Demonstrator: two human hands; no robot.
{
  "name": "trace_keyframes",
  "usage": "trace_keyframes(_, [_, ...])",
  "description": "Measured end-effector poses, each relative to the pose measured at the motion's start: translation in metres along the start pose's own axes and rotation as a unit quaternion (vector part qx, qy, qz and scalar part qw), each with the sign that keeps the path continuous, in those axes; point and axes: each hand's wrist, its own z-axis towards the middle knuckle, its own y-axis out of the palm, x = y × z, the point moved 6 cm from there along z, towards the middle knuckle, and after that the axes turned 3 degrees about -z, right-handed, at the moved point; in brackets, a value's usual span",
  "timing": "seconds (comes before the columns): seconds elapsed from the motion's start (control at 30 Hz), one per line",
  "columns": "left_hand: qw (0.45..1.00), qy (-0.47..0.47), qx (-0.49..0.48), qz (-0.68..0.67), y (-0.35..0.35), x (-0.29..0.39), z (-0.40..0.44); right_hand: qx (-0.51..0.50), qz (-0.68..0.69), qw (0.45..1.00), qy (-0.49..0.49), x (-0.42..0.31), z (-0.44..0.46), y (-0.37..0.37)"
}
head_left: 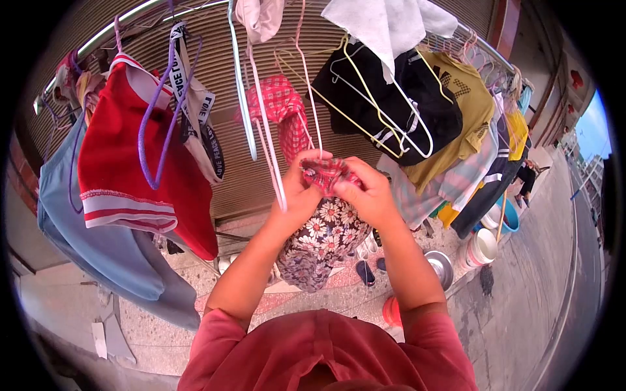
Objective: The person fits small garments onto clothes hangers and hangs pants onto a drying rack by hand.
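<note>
In the middle of the view, a red checked cloth (pixel 324 171) is bunched between my two hands. My left hand (pixel 302 189) grips its left side, and the fingers of my right hand (pixel 368 195) are closed on its right side. More red checked fabric (pixel 279 98) hangs just above, among the hangers. Below my hands hangs a dark cloth with white daisies (pixel 323 228); whether it joins the checked cloth I cannot tell. A pale pink hanger (pixel 267 137) hangs right beside my left hand, and a light blue hanger (pixel 242 91) is farther left.
A metal rail (pixel 124 27) overhead carries hangers and clothes. At left hang red shorts (pixel 130 150) and a blue garment (pixel 98 241); at right, a black garment (pixel 391 98) and an olive shirt (pixel 463 98). A white bucket (pixel 481 249) and dark shoes (pixel 365 273) stand on the ground.
</note>
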Motion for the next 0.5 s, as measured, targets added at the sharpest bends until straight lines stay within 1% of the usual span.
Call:
trace_keyframes(0.03, [0.999, -0.012, -0.004, -0.038, 0.002, 0.000, -0.001, 0.032, 0.102, 0.991, 0.077, 0.015, -0.002, 0.000])
trace_keyframes(0.07, [0.997, -0.025, -0.008, -0.076, 0.002, 0.000, -0.002, 0.064, 0.201, 0.965, 0.153, 0.025, -0.003, 0.003])
trace_keyframes(0.1, [0.993, -0.098, 0.000, -0.064, -0.004, -0.011, -0.006, 0.083, 0.301, 0.938, 0.153, 0.019, 0.000, 0.002])
trace_keyframes(0.2, [0.993, -0.118, -0.008, -0.021, -0.012, -0.003, -0.005, 0.195, 0.395, 0.878, 0.189, 0.038, 0.011, -0.008])
trace_keyframes(0.23, [0.995, -0.095, -0.005, -0.010, -0.013, 0.002, -0.004, 0.228, 0.382, 0.870, 0.212, 0.043, 0.012, -0.013])
trace_keyframes(0.33, [0.997, -0.076, 0.019, 0.007, -0.016, 0.006, -0.001, 0.251, 0.419, 0.851, 0.194, 0.057, 0.029, -0.023])
trace_keyframes(0.37, [0.998, -0.060, 0.037, -0.002, -0.019, 0.010, 0.000, 0.245, 0.455, 0.838, 0.174, 0.054, 0.038, -0.021])
trace_keyframes(0.47, [0.998, -0.042, 0.041, 0.037, -0.023, 0.014, 0.004, 0.222, 0.565, 0.785, 0.125, 0.036, 0.072, -0.018])
trace_keyframes(0.5, [0.998, -0.046, 0.043, 0.032, -0.021, 0.015, 0.005, 0.250, 0.582, 0.760, 0.142, 0.034, 0.084, -0.019])
